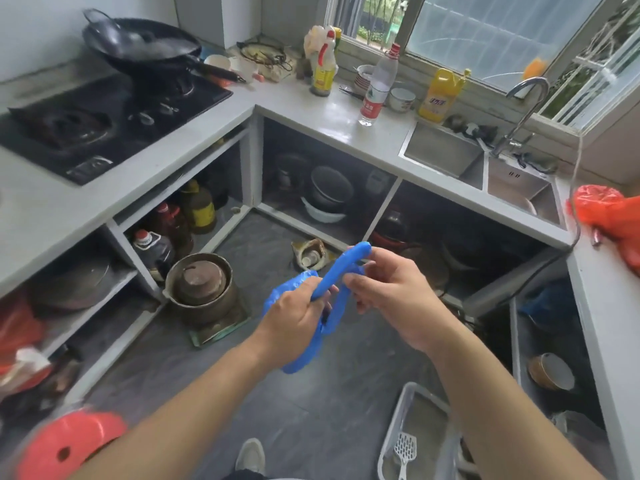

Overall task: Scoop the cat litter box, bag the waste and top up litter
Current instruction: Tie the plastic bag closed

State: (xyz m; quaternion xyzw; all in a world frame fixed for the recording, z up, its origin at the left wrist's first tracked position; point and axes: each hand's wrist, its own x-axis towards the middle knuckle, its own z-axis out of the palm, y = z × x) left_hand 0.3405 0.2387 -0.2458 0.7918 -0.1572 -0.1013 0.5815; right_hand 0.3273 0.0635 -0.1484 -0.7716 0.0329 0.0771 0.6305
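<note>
A blue plastic bag [334, 275] hangs twisted between both hands over the kitchen floor. My left hand [294, 311] grips its bunched lower part, whose bulging end hangs below the wrist. My right hand [391, 289] pinches the twisted upper strand, which loops up past the fingertips. On the floor at the lower right stands a white, clear-walled litter box [407, 403] with grey litter, partly hidden by my right forearm. A white slotted scoop [404, 450] lies inside it.
An L-shaped counter [311, 109] wraps the left and far sides, with a stove, wok [138, 43], bottles and a sink [485, 164]. Open shelves below hold pots and oil bottles. A clay pot [201, 285] and a red stool [69, 445] stand on the floor. A red bag [613, 216] lies on the right counter.
</note>
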